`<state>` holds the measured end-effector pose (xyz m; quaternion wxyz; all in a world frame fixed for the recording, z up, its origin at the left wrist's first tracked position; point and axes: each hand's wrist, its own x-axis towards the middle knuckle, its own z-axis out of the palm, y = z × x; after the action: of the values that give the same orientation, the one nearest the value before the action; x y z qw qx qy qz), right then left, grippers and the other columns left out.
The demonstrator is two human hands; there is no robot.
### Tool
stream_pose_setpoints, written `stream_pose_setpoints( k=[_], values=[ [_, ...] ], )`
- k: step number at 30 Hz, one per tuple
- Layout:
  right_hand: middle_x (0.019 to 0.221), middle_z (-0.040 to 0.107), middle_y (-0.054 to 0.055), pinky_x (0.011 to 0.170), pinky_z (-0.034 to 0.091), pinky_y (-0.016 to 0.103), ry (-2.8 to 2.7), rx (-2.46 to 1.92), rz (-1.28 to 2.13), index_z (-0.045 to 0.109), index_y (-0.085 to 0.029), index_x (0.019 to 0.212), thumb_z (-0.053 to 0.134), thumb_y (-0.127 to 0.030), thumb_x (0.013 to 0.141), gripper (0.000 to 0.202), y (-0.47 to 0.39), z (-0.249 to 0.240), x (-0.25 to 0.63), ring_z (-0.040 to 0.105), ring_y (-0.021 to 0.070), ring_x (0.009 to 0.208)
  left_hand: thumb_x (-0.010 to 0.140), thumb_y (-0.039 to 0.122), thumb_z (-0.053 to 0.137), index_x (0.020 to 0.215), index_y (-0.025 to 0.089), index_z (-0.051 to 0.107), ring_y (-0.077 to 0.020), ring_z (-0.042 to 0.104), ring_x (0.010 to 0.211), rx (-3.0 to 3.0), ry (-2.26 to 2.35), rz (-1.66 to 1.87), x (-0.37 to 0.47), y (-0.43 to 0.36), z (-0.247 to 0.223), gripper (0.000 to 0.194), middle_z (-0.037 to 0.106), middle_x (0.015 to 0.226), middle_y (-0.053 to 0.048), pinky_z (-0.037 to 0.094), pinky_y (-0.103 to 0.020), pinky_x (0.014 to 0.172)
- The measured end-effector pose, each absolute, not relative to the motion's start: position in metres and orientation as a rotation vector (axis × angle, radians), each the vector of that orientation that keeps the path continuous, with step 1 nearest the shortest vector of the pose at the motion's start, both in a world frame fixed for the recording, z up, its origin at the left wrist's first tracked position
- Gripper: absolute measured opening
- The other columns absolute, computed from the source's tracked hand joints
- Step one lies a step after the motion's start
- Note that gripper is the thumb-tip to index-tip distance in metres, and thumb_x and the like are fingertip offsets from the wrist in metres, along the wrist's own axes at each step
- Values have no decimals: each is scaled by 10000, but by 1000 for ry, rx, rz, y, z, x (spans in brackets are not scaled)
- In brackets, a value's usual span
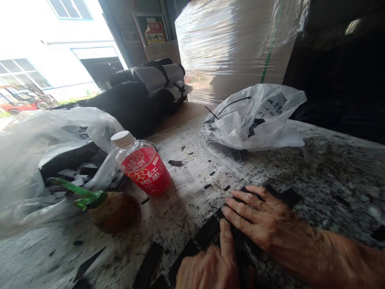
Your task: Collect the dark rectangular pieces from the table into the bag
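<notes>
Black flat strips (207,233) lie in a slanting row on the speckled table (186,212), near its front edge. My right hand (261,220) rests palm down across the row, its fingers stretched out flat over the strips. Just left of it is my left hand (210,265), its index finger stretched out and touching a strip close to the right fingertips. The left hand's other fingers look bent, and its thumb is hidden. Another black strip (148,263) lies apart on the left, and a black piece (289,196) shows beyond the right hand.
A bottle with a red label (147,168) stands beside a round brownish object with a green stem (116,210). Left is an open plastic bag (99,116) of dark pieces; another plastic bag (255,116) lies farther back. Black scraps (175,163) dot the table. Behind are rolls (159,76) and a film-wrapped stack (207,44).
</notes>
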<state>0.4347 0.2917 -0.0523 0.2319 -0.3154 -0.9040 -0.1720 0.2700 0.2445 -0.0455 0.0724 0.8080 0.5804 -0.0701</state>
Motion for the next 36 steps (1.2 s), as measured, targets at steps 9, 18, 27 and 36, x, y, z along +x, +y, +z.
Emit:
stream_pose_setpoints(
  k=[9,18,27,36],
  values=[
    [1182,646,71,1004,326,447,-2549,-944,-521,604,-153,1154,541,-177,872,290,285,-52,430,541,243,1120,888,309,333,1404,73,286,-290,677,654,2382,1648,-207,261,247,1,570,720,824,-110,513,-398,550],
    [1269,597,65,1004,320,498,-2625,-1019,-359,551,-195,1242,502,-168,884,363,283,-50,435,467,263,1216,910,309,432,1353,24,367,-322,671,686,2597,1660,-345,266,246,13,531,703,770,-146,540,-448,630],
    [1254,600,93,1000,359,504,-2622,-1120,-302,546,-154,1227,465,-173,903,335,274,-36,428,493,269,1189,934,383,389,1289,71,466,-333,668,699,2698,1582,-337,263,254,21,479,679,709,-119,507,-429,620],
    [1191,632,108,994,390,501,-2607,-1207,-349,568,-132,1192,472,-164,905,304,269,-30,418,537,265,1141,936,401,351,1190,288,559,-235,684,736,2428,1762,-67,230,203,63,347,727,783,-33,506,-326,661]
  ],
)
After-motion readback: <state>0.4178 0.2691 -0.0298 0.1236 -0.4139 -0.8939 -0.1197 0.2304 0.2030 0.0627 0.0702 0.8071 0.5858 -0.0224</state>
